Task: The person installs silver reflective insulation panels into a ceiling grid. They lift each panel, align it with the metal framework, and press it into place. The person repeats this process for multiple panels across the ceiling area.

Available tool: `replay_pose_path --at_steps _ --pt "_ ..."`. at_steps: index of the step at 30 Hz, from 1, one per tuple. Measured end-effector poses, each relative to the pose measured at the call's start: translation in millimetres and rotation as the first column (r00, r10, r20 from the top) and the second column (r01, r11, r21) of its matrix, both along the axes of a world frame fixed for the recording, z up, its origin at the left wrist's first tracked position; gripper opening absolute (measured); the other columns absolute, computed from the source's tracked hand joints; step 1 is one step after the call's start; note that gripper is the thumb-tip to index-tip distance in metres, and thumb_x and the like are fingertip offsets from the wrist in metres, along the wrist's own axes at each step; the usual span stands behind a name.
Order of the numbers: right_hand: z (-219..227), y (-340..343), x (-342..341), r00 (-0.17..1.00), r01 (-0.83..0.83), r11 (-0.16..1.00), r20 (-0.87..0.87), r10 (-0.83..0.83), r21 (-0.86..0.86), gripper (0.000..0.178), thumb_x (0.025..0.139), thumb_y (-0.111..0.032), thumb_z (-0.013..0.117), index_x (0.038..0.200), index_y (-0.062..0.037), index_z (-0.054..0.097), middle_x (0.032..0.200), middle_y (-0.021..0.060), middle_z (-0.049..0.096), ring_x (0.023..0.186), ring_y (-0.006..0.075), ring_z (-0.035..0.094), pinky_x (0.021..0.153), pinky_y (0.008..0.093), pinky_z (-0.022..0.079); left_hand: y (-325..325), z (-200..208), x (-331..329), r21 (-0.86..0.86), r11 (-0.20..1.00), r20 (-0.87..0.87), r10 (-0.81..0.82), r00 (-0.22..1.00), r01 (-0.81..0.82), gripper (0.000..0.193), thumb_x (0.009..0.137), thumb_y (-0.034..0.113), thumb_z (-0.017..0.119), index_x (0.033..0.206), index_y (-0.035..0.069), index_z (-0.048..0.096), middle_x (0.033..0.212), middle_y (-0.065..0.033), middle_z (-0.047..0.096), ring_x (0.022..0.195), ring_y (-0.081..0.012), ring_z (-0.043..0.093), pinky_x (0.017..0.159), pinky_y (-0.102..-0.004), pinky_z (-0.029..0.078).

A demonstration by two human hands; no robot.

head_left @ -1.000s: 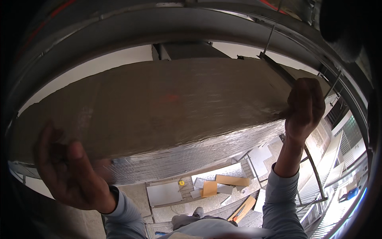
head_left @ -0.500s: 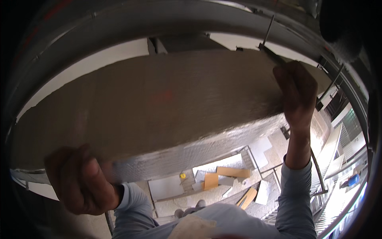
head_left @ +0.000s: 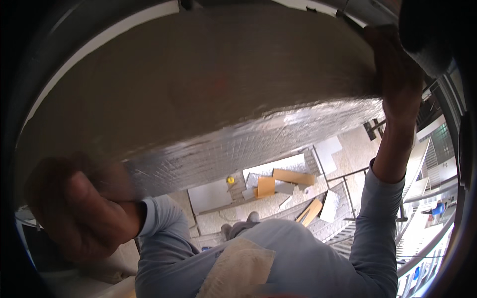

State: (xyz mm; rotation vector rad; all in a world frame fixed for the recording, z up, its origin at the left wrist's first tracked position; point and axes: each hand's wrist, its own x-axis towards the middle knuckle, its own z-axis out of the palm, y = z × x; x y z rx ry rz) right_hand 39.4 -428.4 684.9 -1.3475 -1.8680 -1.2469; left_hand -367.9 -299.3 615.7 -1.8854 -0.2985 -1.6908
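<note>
Overhead, a long foil-faced slab or box (head_left: 198,74) fills the upper view, with a dull grey-brown face and a crinkled silver side (head_left: 238,136). At its lower left end my left hand (head_left: 82,213) is closed, thumb against curled fingers. The fingers are smeared by motion, and whatever they may pinch is hidden. My right hand (head_left: 400,74) is raised to the far right end, its curled fingers in shadow against the face. A thin dark strip (head_left: 352,21) runs along the top edge towards that hand; whether it is held does not show.
Far below lie a white board (head_left: 211,196), silver sheets (head_left: 330,206), several tan pieces (head_left: 293,176) and a yellow round item (head_left: 230,180). Scaffold-like rails (head_left: 348,175) cross beneath me on the right. A dark rounded shape (head_left: 427,39) blocks the upper right corner.
The slab appears higher and larger, showing more of its silver side. My right hand is farther up and right, and my left hand has shifted left; both remain at the slab's ends.
</note>
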Motion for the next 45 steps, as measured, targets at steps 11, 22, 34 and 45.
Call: replay_pose_path --at_steps 11,22,34,45 --pt "-12.2 -4.2 35.4 0.955 -0.163 0.985 -0.259 0.142 -0.06 0.023 0.097 -0.006 0.069 0.119 -0.0076 0.075 0.108 0.0089 0.077 0.096 0.0181 0.076 0.083 0.0284 0.062 5.4 -0.4 -10.7 0.084 0.996 -0.013 0.021 1.0 -0.02 0.03 0.099 0.014 0.064 0.08 -0.008 0.071 0.075 -0.0189 0.07 0.063 -0.0243 0.066 0.054 -0.0294 0.051" --pt "-1.1 -3.4 27.3 0.962 -0.201 0.98 -0.187 0.198 0.001 0.024 0.097 -0.007 0.066 0.119 -0.0082 0.074 0.113 0.0115 0.074 0.1 0.0233 0.073 0.085 0.0336 0.059 8.4 -18.0 -15.9 -0.032 0.997 0.098 -0.063 0.993 0.067 0.015 0.099 0.003 0.065 0.099 -0.01 0.073 0.088 -0.0197 0.074 0.074 -0.0265 0.073 0.063 -0.0319 0.062" --pt "0.1 10.1 -24.8 0.962 -0.052 0.989 -0.274 0.011 -0.141 0.013 0.092 -0.017 0.072 0.095 -0.004 0.073 0.083 0.0094 0.068 0.072 0.0178 0.063 0.067 0.0327 0.051 -10.6 -2.6 -2.2 -0.153 0.988 0.01 -0.028 1.0 0.029 0.021 0.096 0.012 0.066 0.092 -0.008 0.071 0.087 -0.0189 0.069 0.081 -0.0288 0.066 0.072 -0.0369 0.052" --pt "-5.7 8.6 -30.1 0.756 -0.126 0.975 -0.654 -0.026 -0.184 0.025 0.093 -0.024 0.072 0.088 0.0 0.07 0.07 0.0044 0.062 0.066 0.0081 0.054 0.063 0.0281 0.045 -15.2 1.2 8.5 -0.142 0.988 0.05 0.066 0.997 -0.058 0.024 0.094 0.014 0.061 0.085 -0.006 0.072 0.076 -0.0168 0.065 0.073 -0.0298 0.062 0.064 -0.0391 0.049"
